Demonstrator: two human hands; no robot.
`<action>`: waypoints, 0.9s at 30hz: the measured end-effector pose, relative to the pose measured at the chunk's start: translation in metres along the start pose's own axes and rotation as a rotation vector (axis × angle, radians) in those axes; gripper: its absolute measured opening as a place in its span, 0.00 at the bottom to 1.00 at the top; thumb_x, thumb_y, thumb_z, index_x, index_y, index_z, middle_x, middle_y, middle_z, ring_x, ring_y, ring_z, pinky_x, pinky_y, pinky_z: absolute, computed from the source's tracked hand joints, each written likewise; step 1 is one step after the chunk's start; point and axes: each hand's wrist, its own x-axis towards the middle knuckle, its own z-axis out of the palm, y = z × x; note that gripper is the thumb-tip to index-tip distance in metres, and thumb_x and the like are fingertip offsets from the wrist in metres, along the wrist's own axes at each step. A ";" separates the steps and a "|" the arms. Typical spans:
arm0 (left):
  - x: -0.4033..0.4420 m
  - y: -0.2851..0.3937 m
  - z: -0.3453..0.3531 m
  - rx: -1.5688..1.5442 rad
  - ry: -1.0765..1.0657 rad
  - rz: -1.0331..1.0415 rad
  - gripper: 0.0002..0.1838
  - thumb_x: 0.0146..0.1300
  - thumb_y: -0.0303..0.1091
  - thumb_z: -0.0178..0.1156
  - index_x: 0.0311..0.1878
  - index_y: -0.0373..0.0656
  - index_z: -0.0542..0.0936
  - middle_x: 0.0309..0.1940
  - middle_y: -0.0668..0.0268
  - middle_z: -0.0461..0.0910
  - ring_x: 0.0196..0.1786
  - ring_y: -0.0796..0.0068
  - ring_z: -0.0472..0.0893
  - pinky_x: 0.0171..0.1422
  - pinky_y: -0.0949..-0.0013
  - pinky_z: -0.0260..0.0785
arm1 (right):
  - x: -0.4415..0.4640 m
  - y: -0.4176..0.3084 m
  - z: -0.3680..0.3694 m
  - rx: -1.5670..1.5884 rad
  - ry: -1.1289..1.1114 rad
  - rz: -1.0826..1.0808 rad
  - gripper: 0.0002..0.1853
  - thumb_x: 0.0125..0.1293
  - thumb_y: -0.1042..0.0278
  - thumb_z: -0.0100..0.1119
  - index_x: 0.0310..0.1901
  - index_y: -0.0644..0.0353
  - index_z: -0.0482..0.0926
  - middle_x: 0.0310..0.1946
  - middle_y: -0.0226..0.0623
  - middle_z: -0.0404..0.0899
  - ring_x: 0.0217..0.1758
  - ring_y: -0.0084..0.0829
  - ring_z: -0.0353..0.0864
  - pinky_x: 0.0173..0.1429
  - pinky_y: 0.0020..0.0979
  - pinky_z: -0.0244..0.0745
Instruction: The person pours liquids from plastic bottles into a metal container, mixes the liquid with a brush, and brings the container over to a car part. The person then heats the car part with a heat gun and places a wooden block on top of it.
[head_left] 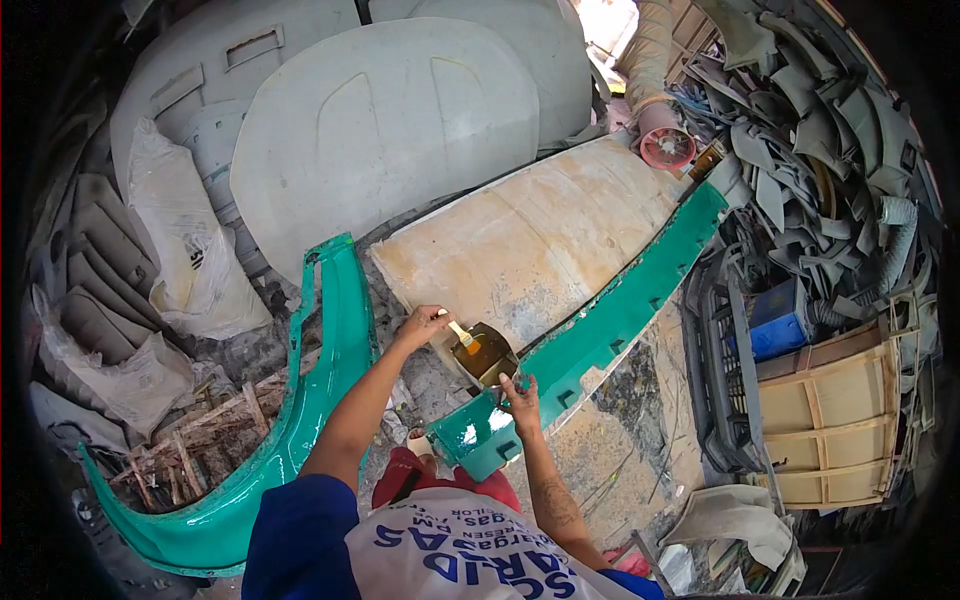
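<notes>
My left hand (425, 326) is closed round the pale handle of a paintbrush (460, 333). The brush's bristles dip into a cut-open container (497, 338) with amber liquid inside. At the container's near corner is my right hand (520, 402), its thumb and fingers appearing to grip the rim; part of that grip is hidden. Beneath this hand lies a long, glossy green moulded panel (610, 330), stretching to the upper right. A curved green moulded piece (335, 330) with a wet-looking shine stands to my left.
A large pale board (530, 225) lies ahead. Grey panels (390, 110) lean behind it. A pink-rimmed fan duct (667, 148) stands at the far right. Grey scraps (785, 150), a blue container (778, 320) and a wooden-ribbed panel (830, 425) crowd the right. Plastic-wrapped bags (190, 240) are on the left.
</notes>
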 end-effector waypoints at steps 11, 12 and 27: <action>-0.034 0.009 0.003 -0.279 0.152 -0.145 0.13 0.65 0.39 0.59 0.30 0.39 0.81 0.22 0.73 0.77 0.23 0.86 0.70 0.28 0.78 0.60 | 0.005 0.005 -0.007 -0.011 -0.006 0.006 0.58 0.50 0.52 0.74 0.71 0.66 0.41 0.58 0.54 0.62 0.56 0.44 0.72 0.43 0.42 0.83; -0.036 0.001 0.006 -0.275 0.150 -0.144 0.13 0.65 0.39 0.59 0.30 0.39 0.81 0.22 0.73 0.77 0.23 0.86 0.70 0.28 0.78 0.60 | 0.007 0.005 -0.006 -0.009 0.000 0.008 0.58 0.50 0.52 0.74 0.71 0.66 0.41 0.58 0.54 0.62 0.56 0.44 0.72 0.42 0.42 0.83; -0.020 -0.046 -0.005 -0.404 0.119 -0.154 0.11 0.65 0.37 0.59 0.31 0.40 0.79 0.22 0.73 0.75 0.21 0.86 0.68 0.25 0.78 0.60 | 0.025 -0.006 -0.009 0.057 -0.116 -0.026 0.55 0.55 0.59 0.71 0.72 0.64 0.37 0.56 0.48 0.64 0.58 0.42 0.71 0.43 0.41 0.82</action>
